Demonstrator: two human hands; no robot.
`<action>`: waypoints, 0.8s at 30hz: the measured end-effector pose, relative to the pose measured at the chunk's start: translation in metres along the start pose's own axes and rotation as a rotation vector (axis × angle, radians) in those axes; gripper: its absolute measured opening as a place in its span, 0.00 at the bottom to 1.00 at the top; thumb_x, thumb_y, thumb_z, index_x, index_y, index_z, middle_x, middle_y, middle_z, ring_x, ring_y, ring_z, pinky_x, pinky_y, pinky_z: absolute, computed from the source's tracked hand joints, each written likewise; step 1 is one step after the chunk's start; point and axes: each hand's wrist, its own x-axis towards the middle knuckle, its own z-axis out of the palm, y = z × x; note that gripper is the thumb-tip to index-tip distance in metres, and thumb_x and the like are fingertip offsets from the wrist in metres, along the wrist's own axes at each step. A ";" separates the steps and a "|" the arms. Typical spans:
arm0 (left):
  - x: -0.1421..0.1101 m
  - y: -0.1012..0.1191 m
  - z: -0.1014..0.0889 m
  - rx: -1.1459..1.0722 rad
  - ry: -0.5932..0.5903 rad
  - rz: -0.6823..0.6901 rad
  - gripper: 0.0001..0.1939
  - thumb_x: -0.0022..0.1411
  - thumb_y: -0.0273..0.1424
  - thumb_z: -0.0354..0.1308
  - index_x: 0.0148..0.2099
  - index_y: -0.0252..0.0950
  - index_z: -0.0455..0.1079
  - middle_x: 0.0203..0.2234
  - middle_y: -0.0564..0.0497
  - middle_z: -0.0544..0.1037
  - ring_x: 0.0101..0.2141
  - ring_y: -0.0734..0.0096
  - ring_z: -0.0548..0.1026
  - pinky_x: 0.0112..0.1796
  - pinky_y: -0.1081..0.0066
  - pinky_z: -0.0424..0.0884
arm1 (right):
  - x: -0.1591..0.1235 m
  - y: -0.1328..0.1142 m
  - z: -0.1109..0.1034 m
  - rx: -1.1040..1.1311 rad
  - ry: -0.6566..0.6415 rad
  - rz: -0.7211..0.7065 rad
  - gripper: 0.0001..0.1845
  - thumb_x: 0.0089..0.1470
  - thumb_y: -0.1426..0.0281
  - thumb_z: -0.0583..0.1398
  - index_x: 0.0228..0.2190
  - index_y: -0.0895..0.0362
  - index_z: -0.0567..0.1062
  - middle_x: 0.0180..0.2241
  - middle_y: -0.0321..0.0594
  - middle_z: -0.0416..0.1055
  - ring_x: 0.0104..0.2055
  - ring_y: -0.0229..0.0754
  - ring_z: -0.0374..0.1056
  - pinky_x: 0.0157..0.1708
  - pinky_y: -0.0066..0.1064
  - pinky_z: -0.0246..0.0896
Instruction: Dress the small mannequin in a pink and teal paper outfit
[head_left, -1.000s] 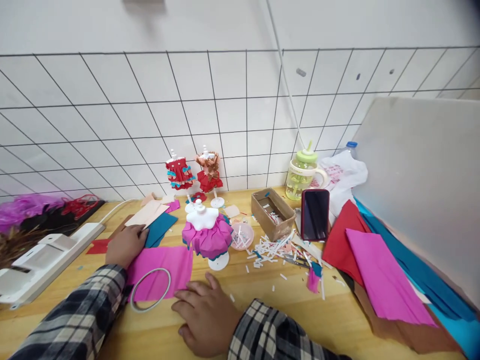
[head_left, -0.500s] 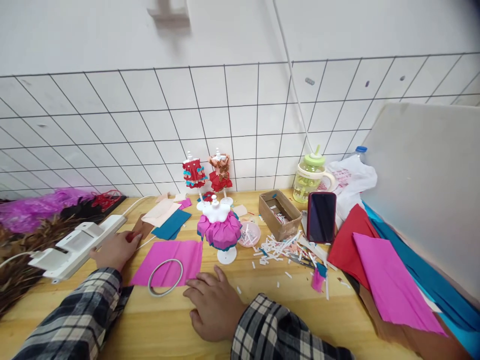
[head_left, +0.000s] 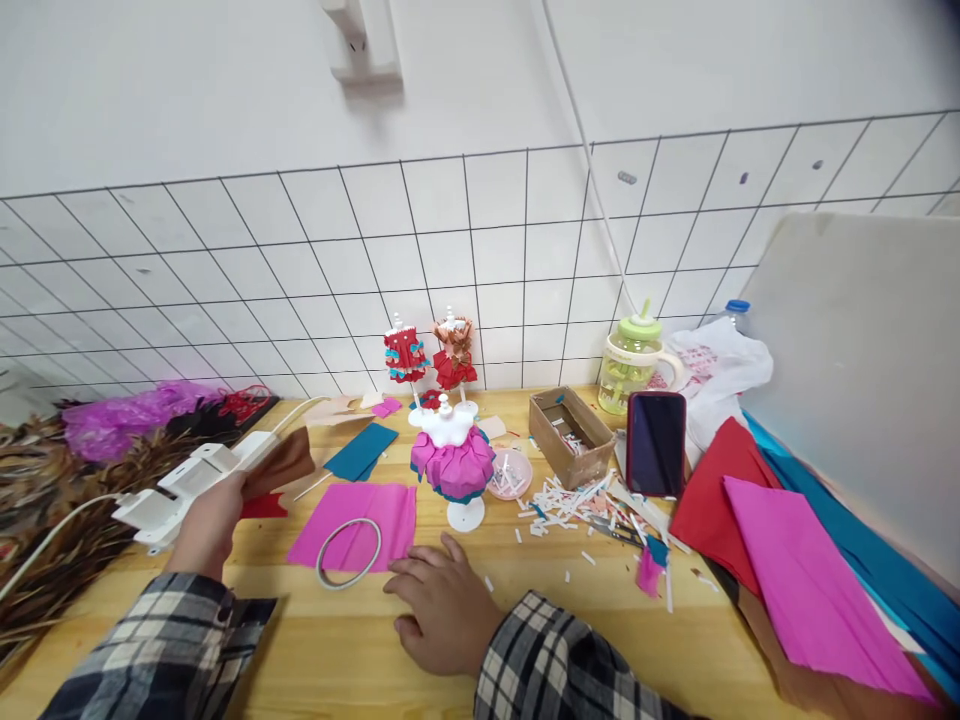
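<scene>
Two hands in plaid sleeves are at work over our wooden table [head_left: 360,655]. With our left hand [head_left: 204,530] we pinch a folded brown paper [head_left: 289,462], which is raised above a red scrap [head_left: 264,506], beside the white power strip [head_left: 201,468]; some of these fingers are hidden from us. Our right hand [head_left: 446,612] rests on the wood with fingers spread, holding nothing, just beside the magenta sheet [head_left: 309,535], on which lies a pale ring [head_left: 319,566]. Near it stands, upright, a mini mannequin [head_left: 454,465] in magenta and teal skirt; behind it are two others, in red ruffles [head_left: 405,355] and in brown and red [head_left: 454,357]. About writing, we notice reddish print on the plastic bag [head_left: 724,365] and marks on the green-lidded mug [head_left: 628,375], but we cannot read them. The phone [head_left: 656,445] shows a dark screen.
</scene>
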 end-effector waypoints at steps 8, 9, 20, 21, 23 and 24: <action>-0.016 0.011 -0.014 0.155 0.006 -0.012 0.24 0.48 0.45 0.56 0.46 0.40 0.75 0.46 0.39 0.77 0.50 0.29 0.68 0.45 0.34 0.61 | -0.005 -0.003 0.003 0.005 0.022 -0.008 0.18 0.59 0.65 0.55 0.52 0.49 0.68 0.60 0.34 0.64 0.64 0.42 0.52 0.65 0.50 0.30; -0.009 0.015 -0.015 0.192 0.031 0.027 0.27 0.48 0.44 0.57 0.50 0.39 0.73 0.52 0.37 0.73 0.54 0.28 0.64 0.48 0.33 0.58 | -0.005 -0.004 0.003 0.011 0.023 -0.005 0.19 0.58 0.65 0.56 0.51 0.49 0.68 0.60 0.35 0.64 0.63 0.42 0.52 0.65 0.50 0.30; 0.089 0.084 0.071 0.211 -0.027 0.340 0.35 0.66 0.41 0.41 0.64 0.15 0.51 0.63 0.24 0.57 0.63 0.44 0.56 0.59 0.56 0.54 | 0.001 0.003 0.004 0.098 0.043 0.004 0.18 0.55 0.65 0.58 0.48 0.48 0.71 0.57 0.33 0.68 0.61 0.42 0.56 0.64 0.48 0.31; 0.095 0.087 0.077 0.207 -0.027 0.338 0.35 0.67 0.40 0.40 0.64 0.14 0.50 0.63 0.23 0.57 0.64 0.44 0.55 0.59 0.55 0.54 | 0.002 0.004 0.004 0.099 0.046 0.000 0.18 0.55 0.65 0.58 0.48 0.48 0.71 0.57 0.32 0.68 0.61 0.42 0.56 0.64 0.47 0.32; 0.107 0.091 0.086 0.203 -0.026 0.338 0.33 0.69 0.37 0.40 0.64 0.13 0.49 0.62 0.22 0.55 0.64 0.42 0.54 0.59 0.53 0.56 | 0.003 0.005 0.004 0.098 0.058 -0.003 0.17 0.54 0.65 0.59 0.47 0.48 0.71 0.57 0.30 0.68 0.60 0.41 0.57 0.63 0.46 0.32; 0.113 0.093 0.090 0.202 -0.031 0.340 0.31 0.69 0.36 0.41 0.64 0.14 0.50 0.62 0.22 0.56 0.63 0.42 0.55 0.58 0.52 0.57 | 0.004 0.005 0.004 0.095 0.065 -0.001 0.17 0.53 0.65 0.59 0.46 0.48 0.72 0.57 0.29 0.69 0.60 0.40 0.57 0.63 0.44 0.33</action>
